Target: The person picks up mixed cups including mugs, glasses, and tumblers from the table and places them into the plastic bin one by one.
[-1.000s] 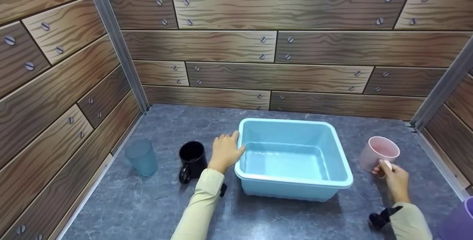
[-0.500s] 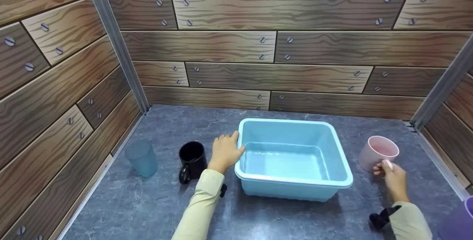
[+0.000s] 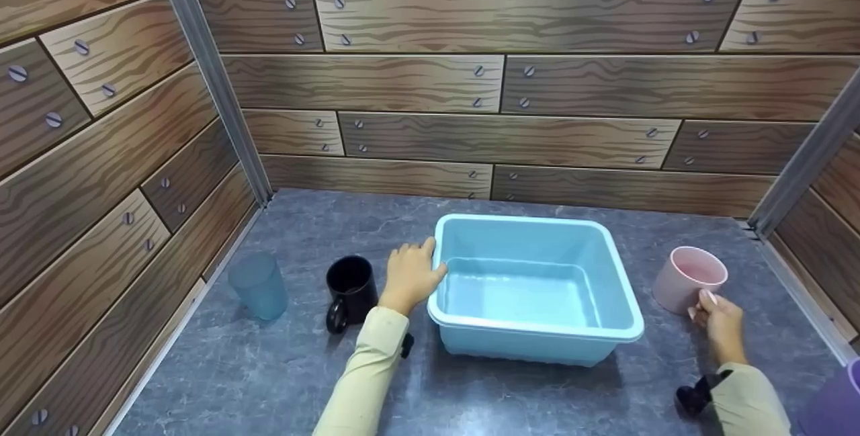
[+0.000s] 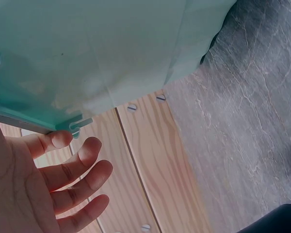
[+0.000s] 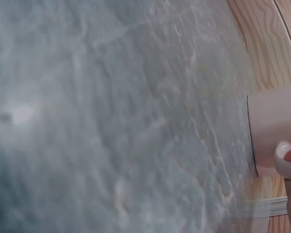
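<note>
The right hand (image 3: 720, 325) pinches the handle (image 5: 283, 167) of a pink mug (image 3: 674, 286), which stands upright on the grey, marble-veined surface (image 3: 289, 375), towards its right side. In the right wrist view a fingertip shows within the loop of the handle, and the rest of the fingers are mostly out of frame.

The left hand (image 3: 411, 279) rests on the left rim (image 3: 433, 305) of a light blue basin (image 3: 524, 347), its fingers relaxed and apart; the left wrist view shows them from the palm side, loosely bent. A dark strap device (image 3: 699, 394) sits at the right wrist, beside a pale yellow sleeve (image 3: 747, 399).

The basin stands in the middle, well apart from the pink mug. Just beside the left hand is a black mug (image 3: 361, 303), and farther left a translucent blue cup (image 3: 259, 286). A purple container (image 3: 833, 402) is cut off at the lower right edge. Wood-patterned walls (image 3: 416, 83) enclose the surface.
</note>
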Demonstrator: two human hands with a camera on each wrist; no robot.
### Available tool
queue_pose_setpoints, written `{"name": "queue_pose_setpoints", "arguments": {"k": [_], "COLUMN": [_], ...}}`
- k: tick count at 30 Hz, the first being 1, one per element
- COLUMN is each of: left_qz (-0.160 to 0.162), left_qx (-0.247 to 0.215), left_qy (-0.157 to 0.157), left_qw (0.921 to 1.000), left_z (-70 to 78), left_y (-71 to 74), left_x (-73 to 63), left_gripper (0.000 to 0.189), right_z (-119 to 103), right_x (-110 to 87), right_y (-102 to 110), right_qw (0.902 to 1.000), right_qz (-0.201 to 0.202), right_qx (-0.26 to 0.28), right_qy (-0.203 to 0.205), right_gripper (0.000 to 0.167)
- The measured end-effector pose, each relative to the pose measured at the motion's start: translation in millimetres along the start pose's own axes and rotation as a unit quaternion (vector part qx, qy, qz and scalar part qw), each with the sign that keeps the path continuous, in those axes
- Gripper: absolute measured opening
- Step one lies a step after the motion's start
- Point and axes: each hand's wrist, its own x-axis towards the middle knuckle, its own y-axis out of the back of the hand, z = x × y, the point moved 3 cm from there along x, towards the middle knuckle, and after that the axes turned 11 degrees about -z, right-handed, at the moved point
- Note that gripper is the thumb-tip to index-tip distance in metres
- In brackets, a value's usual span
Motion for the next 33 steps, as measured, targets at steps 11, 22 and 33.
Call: {"name": "queue_pose_setpoints", "arguments": {"k": [11,22,33], "left_qz": [-0.001,0.002,-0.004], "left_qx": [-0.007,-0.007,-0.006], "left_qy": [-0.002,-0.001,0.004], "left_qw": [1.0000,1.0000,1.0000], "left_z": [0.7,-0.9,-0.2], "left_y": [2.2,-0.2,0.7], "left_x": [-0.7,-0.2,-1.3], "left_gripper": [0.045,0.043,0.048], "right_z": [4,5,3], "right_x": [0.7,-1.1,0.0], "right_y": [2,2,0], "right_qw": [0.9978,0.9971,0.9983], "right_qz": [-0.031,-0.048,-0.034], "right_qx": [-0.010,0.004,0.014], "right_qy": [0.058,0.059,0.046], "right_gripper": [0.043,0.046,0.048]}}
